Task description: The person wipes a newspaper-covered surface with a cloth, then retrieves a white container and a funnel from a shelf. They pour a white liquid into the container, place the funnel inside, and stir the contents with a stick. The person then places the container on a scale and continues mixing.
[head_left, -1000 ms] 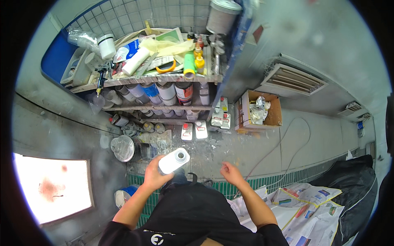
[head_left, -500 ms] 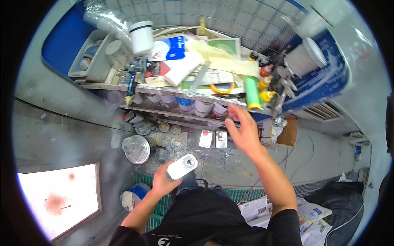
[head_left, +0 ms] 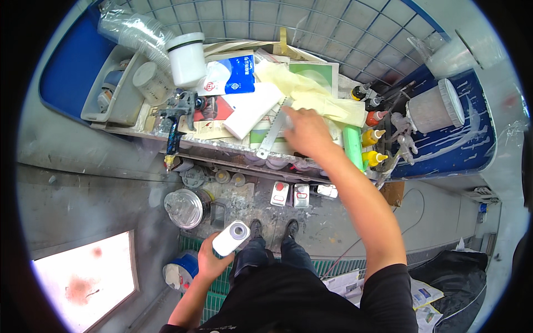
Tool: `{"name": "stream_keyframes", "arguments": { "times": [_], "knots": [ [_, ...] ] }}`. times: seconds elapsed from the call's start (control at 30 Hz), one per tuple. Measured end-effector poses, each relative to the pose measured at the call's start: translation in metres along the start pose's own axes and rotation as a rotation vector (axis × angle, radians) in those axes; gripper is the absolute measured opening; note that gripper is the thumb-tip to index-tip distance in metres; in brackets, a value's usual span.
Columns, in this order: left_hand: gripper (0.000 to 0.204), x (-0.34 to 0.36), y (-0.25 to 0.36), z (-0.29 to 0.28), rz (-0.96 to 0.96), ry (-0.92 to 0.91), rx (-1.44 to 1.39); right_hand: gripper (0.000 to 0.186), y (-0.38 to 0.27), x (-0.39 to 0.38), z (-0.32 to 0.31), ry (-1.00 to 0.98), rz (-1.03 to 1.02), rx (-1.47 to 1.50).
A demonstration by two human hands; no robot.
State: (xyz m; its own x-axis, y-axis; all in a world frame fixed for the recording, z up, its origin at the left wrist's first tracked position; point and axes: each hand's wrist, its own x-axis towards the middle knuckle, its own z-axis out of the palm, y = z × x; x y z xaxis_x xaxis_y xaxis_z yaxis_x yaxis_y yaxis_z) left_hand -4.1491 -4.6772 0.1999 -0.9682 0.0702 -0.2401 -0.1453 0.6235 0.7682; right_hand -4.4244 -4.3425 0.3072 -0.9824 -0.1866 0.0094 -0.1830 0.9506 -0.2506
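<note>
Low in front of my body, my left hand (head_left: pixel 211 262) is wrapped round a white rectangular can (head_left: pixel 229 242); the round opening on its top faces up. My right hand (head_left: pixel 308 130) reaches over the cluttered bench top beside a flat metal ruler-like strip (head_left: pixel 272 135). Its fingers are bunched and point down; a small translucent patch shows at the fingertips, and what they grip, if anything, cannot be made out. Left of the strip lies a white paper roll (head_left: pixel 252 110). Pale yellow masking paper (head_left: pixel 322 100) lies just beyond the hand.
A spray gun (head_left: pixel 180 119) hangs on the bench's front left. Right of the hand are a green roll (head_left: pixel 352 144), yellow squeeze bottles (head_left: pixel 375 159) and a grey tub (head_left: pixel 436 105). Below stand two small cans (head_left: pixel 279 194) and a lidded metal pail (head_left: pixel 185 208). A blue bucket (head_left: pixel 189 263) is by my left arm.
My right hand has moved up and left from the bench's front edge onto its top, its fingers now bunched downward. My left hand has lowered slightly leftward with the white can.
</note>
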Motion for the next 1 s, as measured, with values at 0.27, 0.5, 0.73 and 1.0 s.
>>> {"name": "stream_keyframes", "arguments": {
  "times": [0.27,0.5,0.73,1.0],
  "knots": [
    [0.071,0.008,0.034,0.022,-0.022,0.000,0.014,0.053,-0.050,0.045,0.061,0.257,-0.364,0.358],
    [0.071,-0.003,0.044,0.038,-0.052,0.000,-0.011,0.082,0.029,0.054,-0.010,-0.212,-0.058,-0.188],
    [0.071,-0.007,0.046,0.054,-0.014,0.000,0.012,0.076,0.065,0.033,-0.015,-0.243,-0.172,-0.342],
    [0.071,-0.014,0.034,0.048,-0.042,0.039,-0.048,0.033,0.086,0.083,-0.037,0.065,0.059,-0.145]
  ]
}}
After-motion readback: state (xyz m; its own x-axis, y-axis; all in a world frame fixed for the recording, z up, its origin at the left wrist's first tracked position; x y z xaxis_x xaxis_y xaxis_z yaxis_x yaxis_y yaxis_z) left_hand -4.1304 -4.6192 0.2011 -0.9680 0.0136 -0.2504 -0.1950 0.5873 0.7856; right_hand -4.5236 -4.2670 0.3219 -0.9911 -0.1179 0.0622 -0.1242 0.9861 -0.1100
